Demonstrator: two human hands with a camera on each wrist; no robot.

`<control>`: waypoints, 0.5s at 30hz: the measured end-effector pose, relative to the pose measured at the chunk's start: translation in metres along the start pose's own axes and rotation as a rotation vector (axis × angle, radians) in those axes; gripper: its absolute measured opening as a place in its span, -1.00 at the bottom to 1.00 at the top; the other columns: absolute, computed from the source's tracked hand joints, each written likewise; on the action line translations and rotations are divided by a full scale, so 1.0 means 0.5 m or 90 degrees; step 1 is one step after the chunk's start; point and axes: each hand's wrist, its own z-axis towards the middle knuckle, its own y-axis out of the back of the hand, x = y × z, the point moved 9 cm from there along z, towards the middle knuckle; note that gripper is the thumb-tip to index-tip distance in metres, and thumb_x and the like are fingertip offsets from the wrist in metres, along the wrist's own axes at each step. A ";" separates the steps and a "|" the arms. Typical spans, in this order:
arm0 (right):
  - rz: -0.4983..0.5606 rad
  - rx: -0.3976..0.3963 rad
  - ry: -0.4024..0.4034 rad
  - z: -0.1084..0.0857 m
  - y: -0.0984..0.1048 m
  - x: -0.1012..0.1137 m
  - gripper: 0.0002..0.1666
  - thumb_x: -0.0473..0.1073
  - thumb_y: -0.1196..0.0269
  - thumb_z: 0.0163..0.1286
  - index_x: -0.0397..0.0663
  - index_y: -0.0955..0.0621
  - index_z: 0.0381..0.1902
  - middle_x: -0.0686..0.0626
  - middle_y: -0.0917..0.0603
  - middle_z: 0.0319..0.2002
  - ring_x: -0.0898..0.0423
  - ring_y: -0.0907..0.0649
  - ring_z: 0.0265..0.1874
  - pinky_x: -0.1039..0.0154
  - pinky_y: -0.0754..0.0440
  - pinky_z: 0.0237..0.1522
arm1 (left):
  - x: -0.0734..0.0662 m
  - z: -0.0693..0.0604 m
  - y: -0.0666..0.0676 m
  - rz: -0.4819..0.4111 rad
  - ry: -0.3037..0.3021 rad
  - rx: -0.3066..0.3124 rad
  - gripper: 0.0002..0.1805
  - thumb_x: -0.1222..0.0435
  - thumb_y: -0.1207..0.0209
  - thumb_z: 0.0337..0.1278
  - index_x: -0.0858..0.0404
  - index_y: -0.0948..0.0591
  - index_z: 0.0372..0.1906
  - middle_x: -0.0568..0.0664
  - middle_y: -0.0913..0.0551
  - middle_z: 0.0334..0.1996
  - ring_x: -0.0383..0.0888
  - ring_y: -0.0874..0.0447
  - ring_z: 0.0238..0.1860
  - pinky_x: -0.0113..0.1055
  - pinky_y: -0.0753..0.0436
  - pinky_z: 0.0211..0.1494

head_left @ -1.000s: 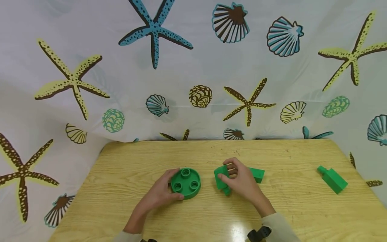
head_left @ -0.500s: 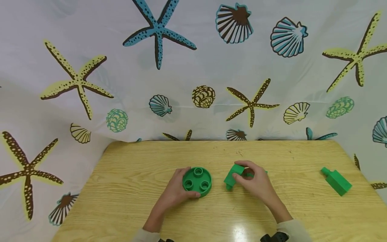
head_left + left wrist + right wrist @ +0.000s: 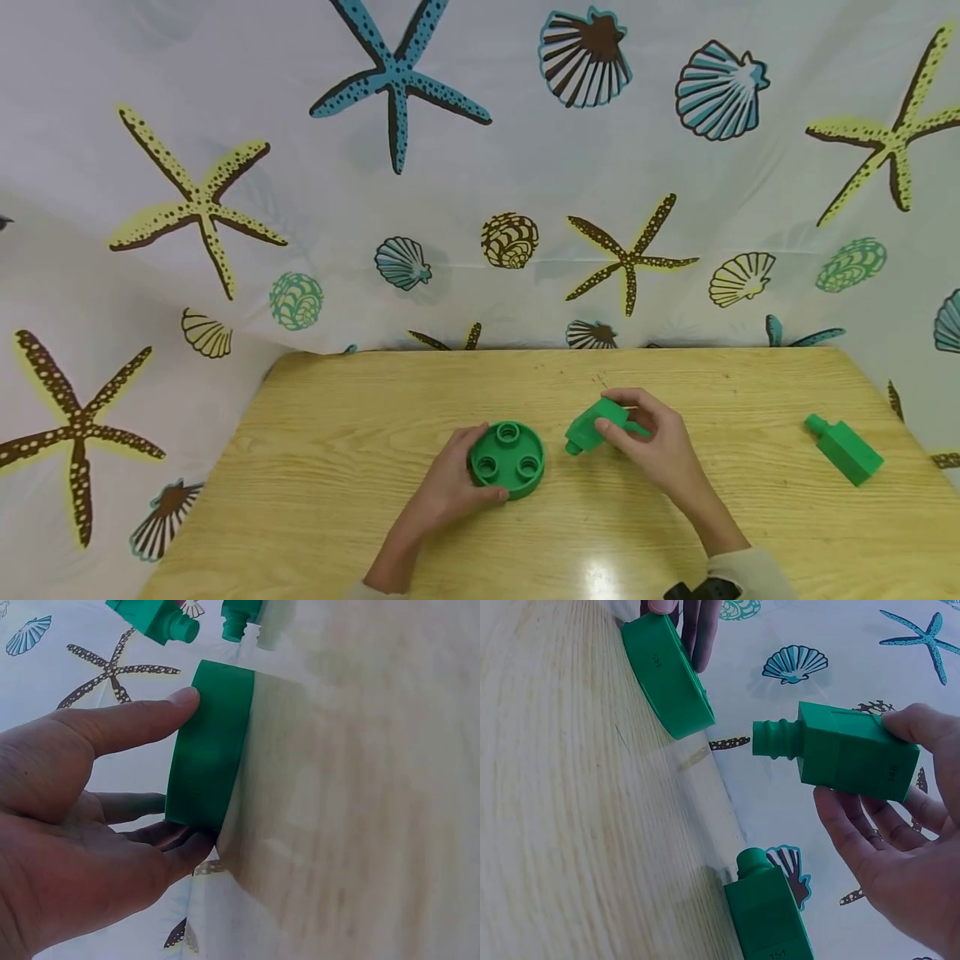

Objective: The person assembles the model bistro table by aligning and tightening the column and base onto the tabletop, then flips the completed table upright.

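Note:
My left hand (image 3: pixel 450 496) grips the rim of a round green base (image 3: pixel 510 454) with three threaded sockets facing up. In the left wrist view, the thumb and fingers span the edge of this base (image 3: pixel 210 746). Close to its right, my right hand (image 3: pixel 667 454) holds a green block with a threaded peg (image 3: pixel 597 419), raised over the table and tilted, peg pointing left toward the base. The right wrist view shows that block (image 3: pixel 855 754) pinched between thumb and fingers. A second green block with a peg (image 3: pixel 769 915) lies on the table, partly hidden behind my right hand in the head view.
Farther right on the wooden table (image 3: pixel 337 433), a third green block with a peg (image 3: pixel 849 452) lies on its side. A white cloth (image 3: pixel 337 200) printed with starfish and shells hangs behind the table and along its sides.
My left hand has slid the round base to the right. The block in my right hand has turned from peg down to peg pointing left and moved slightly right.

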 end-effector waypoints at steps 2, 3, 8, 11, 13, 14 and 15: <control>0.014 0.007 0.004 -0.002 -0.003 0.001 -0.56 -0.25 -0.39 0.42 -0.23 -0.59 0.20 -0.20 -0.62 0.09 0.16 -0.71 -0.05 0.26 -0.71 -0.07 | 0.002 -0.002 -0.002 0.000 -0.003 -0.009 0.03 0.34 -0.62 -0.15 0.52 -0.33 0.45 0.35 -0.43 0.27 0.29 -0.42 0.32 0.21 -0.41 0.37; 0.018 0.010 0.007 -0.003 -0.005 0.001 -0.56 -0.26 -0.39 0.41 -0.24 -0.59 0.21 -0.21 -0.62 0.10 0.16 -0.71 -0.04 0.27 -0.71 -0.07 | 0.003 -0.003 -0.002 0.000 -0.002 -0.014 0.03 0.33 -0.62 -0.16 0.51 -0.34 0.45 0.34 -0.44 0.27 0.29 -0.43 0.32 0.21 -0.41 0.37; 0.037 0.009 0.021 -0.008 -0.011 0.002 -0.55 -0.33 -0.38 0.40 -0.28 -0.59 0.21 -0.23 -0.63 0.14 0.18 -0.71 0.00 0.30 -0.71 -0.05 | 0.006 0.001 -0.009 -0.003 0.001 -0.034 0.02 0.30 -0.64 -0.18 0.48 -0.37 0.44 0.33 -0.46 0.25 0.26 -0.45 0.31 0.17 -0.45 0.36; 0.051 0.012 0.040 -0.009 -0.021 0.006 -0.55 -0.37 -0.36 0.40 -0.33 -0.58 0.22 -0.26 -0.62 0.15 0.19 -0.70 0.04 0.30 -0.71 -0.02 | 0.004 0.005 -0.013 -0.007 -0.002 -0.041 0.01 0.30 -0.64 -0.17 0.47 -0.38 0.43 0.33 -0.46 0.26 0.25 -0.46 0.30 0.16 -0.47 0.34; 0.059 0.015 0.055 -0.010 -0.030 0.008 -0.55 -0.40 -0.35 0.39 -0.34 -0.58 0.22 -0.28 -0.62 0.15 0.18 -0.70 0.05 0.29 -0.70 -0.01 | 0.001 0.007 -0.014 -0.010 -0.004 -0.041 0.00 0.30 -0.64 -0.17 0.48 -0.38 0.43 0.33 -0.46 0.26 0.25 -0.46 0.30 0.16 -0.46 0.35; 0.063 0.017 0.062 -0.011 -0.035 0.009 -0.55 -0.42 -0.35 0.39 -0.35 -0.58 0.22 -0.30 -0.62 0.14 0.18 -0.70 0.05 0.29 -0.70 -0.01 | 0.000 0.007 -0.015 -0.009 -0.005 -0.041 0.00 0.31 -0.63 -0.16 0.48 -0.38 0.43 0.33 -0.46 0.27 0.25 -0.46 0.30 0.16 -0.45 0.36; 0.065 0.017 0.069 -0.011 -0.041 0.010 -0.55 -0.43 -0.35 0.39 -0.35 -0.58 0.22 -0.30 -0.62 0.14 0.18 -0.70 0.05 0.29 -0.70 -0.01 | -0.001 0.007 -0.016 -0.009 -0.006 -0.039 0.00 0.31 -0.63 -0.16 0.48 -0.38 0.43 0.33 -0.46 0.28 0.25 -0.45 0.31 0.16 -0.44 0.37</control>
